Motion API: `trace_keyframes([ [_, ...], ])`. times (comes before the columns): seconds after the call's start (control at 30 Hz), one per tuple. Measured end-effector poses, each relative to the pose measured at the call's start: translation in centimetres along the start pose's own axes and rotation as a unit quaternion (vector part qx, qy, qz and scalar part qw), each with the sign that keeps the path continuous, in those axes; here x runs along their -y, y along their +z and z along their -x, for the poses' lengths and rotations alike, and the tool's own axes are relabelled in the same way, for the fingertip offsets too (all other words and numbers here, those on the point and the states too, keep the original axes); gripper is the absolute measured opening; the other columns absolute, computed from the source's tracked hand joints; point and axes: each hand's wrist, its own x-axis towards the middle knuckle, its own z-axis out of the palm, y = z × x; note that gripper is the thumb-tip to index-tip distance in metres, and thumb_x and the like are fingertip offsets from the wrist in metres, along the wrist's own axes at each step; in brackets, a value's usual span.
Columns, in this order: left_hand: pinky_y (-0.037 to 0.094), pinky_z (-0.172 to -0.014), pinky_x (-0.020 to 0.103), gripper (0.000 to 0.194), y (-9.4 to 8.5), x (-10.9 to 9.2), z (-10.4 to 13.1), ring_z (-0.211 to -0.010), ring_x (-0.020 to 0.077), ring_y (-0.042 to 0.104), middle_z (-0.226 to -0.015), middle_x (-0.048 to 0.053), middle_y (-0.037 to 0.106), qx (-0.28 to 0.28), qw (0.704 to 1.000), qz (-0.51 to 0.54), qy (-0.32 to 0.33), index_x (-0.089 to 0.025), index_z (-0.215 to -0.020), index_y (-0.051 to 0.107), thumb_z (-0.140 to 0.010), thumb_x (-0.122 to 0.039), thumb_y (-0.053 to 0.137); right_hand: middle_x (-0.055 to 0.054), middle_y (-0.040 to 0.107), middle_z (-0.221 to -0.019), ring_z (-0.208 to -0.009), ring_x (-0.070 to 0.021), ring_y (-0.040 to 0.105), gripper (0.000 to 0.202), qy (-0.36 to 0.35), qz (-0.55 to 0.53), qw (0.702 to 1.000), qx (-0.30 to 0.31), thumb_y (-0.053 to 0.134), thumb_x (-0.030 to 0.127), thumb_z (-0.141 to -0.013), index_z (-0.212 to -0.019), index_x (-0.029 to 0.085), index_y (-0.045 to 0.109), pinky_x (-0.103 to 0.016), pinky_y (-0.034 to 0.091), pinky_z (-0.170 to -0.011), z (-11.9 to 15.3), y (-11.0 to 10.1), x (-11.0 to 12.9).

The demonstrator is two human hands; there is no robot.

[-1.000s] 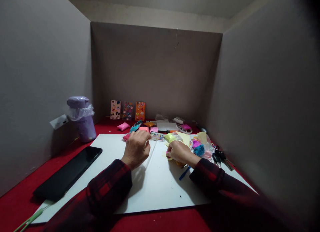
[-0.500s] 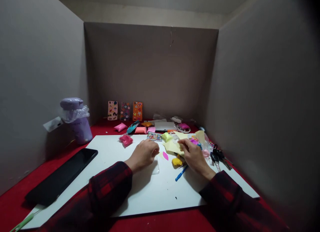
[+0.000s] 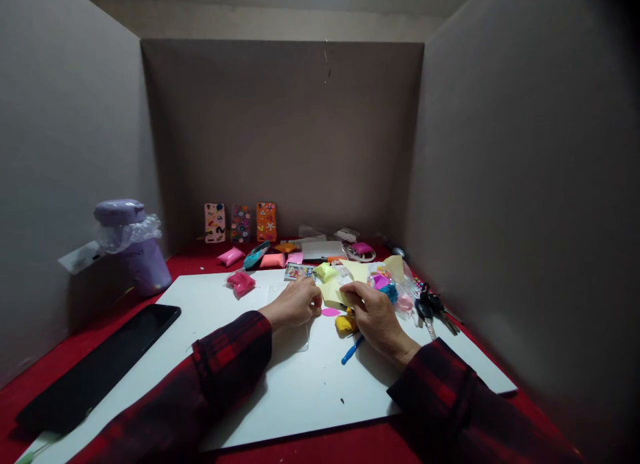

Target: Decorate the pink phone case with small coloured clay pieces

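Note:
My left hand [image 3: 296, 303] is closed in a pinch, its fingertips at the left tip of a pink leaf-shaped piece of paper [image 3: 331, 312]. Partly beneath that hand lies a clear phone case [image 3: 306, 341]. My right hand [image 3: 377, 317] is closed too, thumb and fingers pinching the edge of a pale yellow paper [image 3: 332, 295]. Just below its fingertips rests a yellow lump of clay [image 3: 345, 324], and a blue pen-like tool [image 3: 352, 350] lies beside the palm.
On the white board [image 3: 280, 404] are a red packet [image 3: 241, 284] and keys [image 3: 427, 311]. A black phone [image 3: 100, 364] lies left, near a purple bottle [image 3: 143, 261]. Decorated phone cases [image 3: 266, 222] stand at the back. Grey panels [image 3: 280, 131] enclose the table.
The pink paper piece has turned from slanted to nearly level. My right hand has shifted left and closed at the yellow paper, nearer my left hand. The view has swung slightly right.

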Motion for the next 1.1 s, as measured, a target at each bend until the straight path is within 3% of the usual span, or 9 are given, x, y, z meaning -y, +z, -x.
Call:
trace_keyframes([
  [0.47,0.048,-0.082,0.04,0.024,1.2,-1.9,0.0,-0.093,0.019,0.059,-0.102,0.006,0.062,-0.031,0.999,0.011,-0.007,-0.015,-0.098,0.061,-0.088,-0.036,0.056,-0.004,0.066,-0.081,-0.076,-0.0176,0.06,0.02,0.028,-0.048,0.998,-0.022,0.044,0.017,-0.086,-0.085,0.019,0.064,-0.027,0.044,-0.068,0.0,0.0,0.2],
  [0.83,0.052,-0.072,0.034,0.021,0.2,-2.1,1.1,-0.08,0.0147,0.061,-0.093,0.004,0.063,-0.081,0.993,0.048,-0.068,-0.014,-0.098,0.06,-0.091,-0.032,0.052,-0.001,0.062,-0.07,-0.062,-0.0145,0.056,0.02,0.063,-0.087,0.993,-0.053,0.042,0.018,-0.084,-0.09,0.017,0.061,-0.024,0.042,-0.057,0.2,0.1,0.7],
  [1.1,0.049,-0.08,0.039,0.021,0.8,-2.6,1.1,-0.089,0.0177,0.06,-0.096,0.004,0.063,-0.079,0.991,0.088,-0.067,-0.014,-0.092,0.061,-0.087,-0.033,0.057,-0.001,0.061,-0.071,-0.061,-0.014,0.054,0.02,0.067,-0.098,0.991,-0.061,0.043,0.019,-0.084,-0.088,0.018,0.062,-0.025,0.041,-0.057,0.2,0.1,0.7],
])
